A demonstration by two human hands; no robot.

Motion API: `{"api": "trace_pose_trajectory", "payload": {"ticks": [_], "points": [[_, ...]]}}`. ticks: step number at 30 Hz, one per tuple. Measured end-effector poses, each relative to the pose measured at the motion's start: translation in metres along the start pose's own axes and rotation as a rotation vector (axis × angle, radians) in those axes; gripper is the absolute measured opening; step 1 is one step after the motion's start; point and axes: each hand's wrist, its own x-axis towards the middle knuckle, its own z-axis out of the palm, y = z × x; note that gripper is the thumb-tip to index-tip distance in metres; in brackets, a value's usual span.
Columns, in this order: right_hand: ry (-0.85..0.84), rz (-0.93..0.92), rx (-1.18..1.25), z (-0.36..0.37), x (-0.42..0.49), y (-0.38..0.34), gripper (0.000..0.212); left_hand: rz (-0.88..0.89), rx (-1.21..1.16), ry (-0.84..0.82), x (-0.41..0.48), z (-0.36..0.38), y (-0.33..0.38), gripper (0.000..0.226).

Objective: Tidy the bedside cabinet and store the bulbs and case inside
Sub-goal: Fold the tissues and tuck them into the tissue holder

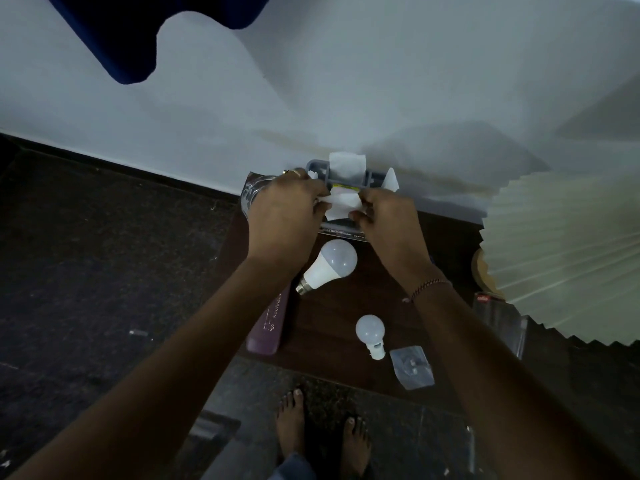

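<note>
On the dark wooden top of the bedside cabinet (332, 317) lie a large white bulb (329, 266) and, nearer me, a small white bulb (370, 332). A long purple case (268, 323) lies along the cabinet's left edge, partly under my left forearm. My left hand (282, 216) and my right hand (388, 220) both pinch a white tissue (343, 202) over a grey holder (346, 174) at the back by the wall. More tissue stands up from the holder.
A clear glass vessel (254, 190) sits at the cabinet's back left corner. A small clear plastic packet (412, 367) lies at the front. A pleated cream lampshade (561, 251) fills the right side. A clear box (498, 320) lies under it. My bare feet (322, 434) stand on the dark floor.
</note>
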Motion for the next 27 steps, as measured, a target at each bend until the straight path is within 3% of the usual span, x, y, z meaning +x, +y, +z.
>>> {"api": "trace_pose_trajectory", "payload": {"ticks": [7, 16, 21, 27], "points": [[0.045, 0.021, 0.055, 0.006, 0.002, 0.005, 0.015, 0.098, 0.081, 0.056, -0.001, 0.004, -0.003, 0.006], [-0.002, -0.015, -0.026, 0.018, 0.002, 0.009, 0.013, 0.089, 0.042, -0.027, -0.004, 0.017, -0.012, 0.008], [0.041, -0.055, -0.036, 0.017, 0.0, 0.01, 0.024, 0.09, 0.02, -0.053, -0.004, 0.024, -0.014, 0.012], [0.143, -0.095, -0.059, 0.013, -0.002, 0.009, 0.014, 0.139, 0.033, -0.024, 0.004, 0.027, -0.015, 0.004]]}}
